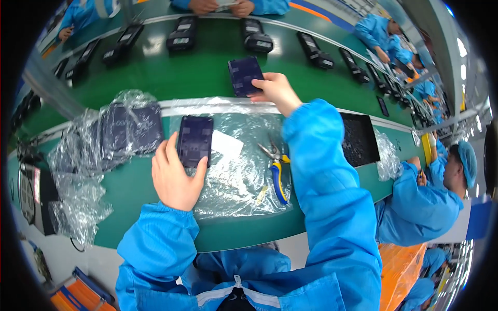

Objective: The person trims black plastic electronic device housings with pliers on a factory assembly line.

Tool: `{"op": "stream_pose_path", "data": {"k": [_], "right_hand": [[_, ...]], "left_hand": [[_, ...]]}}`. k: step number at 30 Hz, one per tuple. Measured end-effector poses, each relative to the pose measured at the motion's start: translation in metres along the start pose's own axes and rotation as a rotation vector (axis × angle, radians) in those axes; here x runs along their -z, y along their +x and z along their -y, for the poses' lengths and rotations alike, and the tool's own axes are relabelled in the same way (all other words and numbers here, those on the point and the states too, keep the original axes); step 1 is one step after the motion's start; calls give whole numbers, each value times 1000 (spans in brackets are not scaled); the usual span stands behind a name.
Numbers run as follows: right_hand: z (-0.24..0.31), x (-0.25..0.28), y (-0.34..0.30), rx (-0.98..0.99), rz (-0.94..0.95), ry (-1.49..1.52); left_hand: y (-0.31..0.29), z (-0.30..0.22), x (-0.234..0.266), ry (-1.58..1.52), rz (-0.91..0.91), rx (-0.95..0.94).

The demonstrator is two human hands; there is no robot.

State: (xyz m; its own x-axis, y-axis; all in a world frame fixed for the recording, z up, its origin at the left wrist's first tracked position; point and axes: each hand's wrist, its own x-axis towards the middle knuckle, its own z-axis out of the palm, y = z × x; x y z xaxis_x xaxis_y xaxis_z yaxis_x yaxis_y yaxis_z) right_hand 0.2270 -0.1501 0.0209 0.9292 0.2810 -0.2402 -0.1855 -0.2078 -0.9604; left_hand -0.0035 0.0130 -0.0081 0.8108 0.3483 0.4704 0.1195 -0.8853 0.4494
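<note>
My left hand (179, 173) grips a dark navy rectangular plastic cover (196, 136) that lies on clear plastic film on the bench. The thumb is at its lower right edge and the fingers are along its left side. Stretched out over the green belt, my right hand (275, 90) pinches a second dark plastic cover (243, 75) by its right edge, thumb on top. A white slip of paper (227, 144) sits beside the left cover. Pliers (278, 179) with blue and yellow handles rest on the clear film (233, 189), jaws pointing away from me.
Bagged dark covers (132, 127) are stacked at the left. A black tray (360, 139) of small dark parts stands at the right, with crumpled film (388, 155) beside it. Black handheld devices (181, 33) line the green belt (155, 78). A co-worker (425, 202) sits close on the right.
</note>
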Motion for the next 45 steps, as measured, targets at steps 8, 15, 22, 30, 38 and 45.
{"op": "stream_pose_path", "data": {"k": [8, 15, 22, 30, 38, 45], "right_hand": [[-21, -10, 23, 274, -559, -887], [10, 57, -51, 322, -408, -943], [-28, 186, -85, -4, -707, -1271], [-73, 195, -100, 64, -546, -1068], [-88, 198, -93, 53, -596, -1204], [-42, 142, -123, 427, -639, -992]], "left_hand": [[-1, 8, -11, -53, 175, 129], [13, 17, -12, -263, 310, 367], [17, 39, -15, -878, 159, 500], [17, 20, -1, -1489, 404, 713], [3, 16, -5, -1575, 576, 759], [9, 2, 2, -1635, 645, 651]]}}
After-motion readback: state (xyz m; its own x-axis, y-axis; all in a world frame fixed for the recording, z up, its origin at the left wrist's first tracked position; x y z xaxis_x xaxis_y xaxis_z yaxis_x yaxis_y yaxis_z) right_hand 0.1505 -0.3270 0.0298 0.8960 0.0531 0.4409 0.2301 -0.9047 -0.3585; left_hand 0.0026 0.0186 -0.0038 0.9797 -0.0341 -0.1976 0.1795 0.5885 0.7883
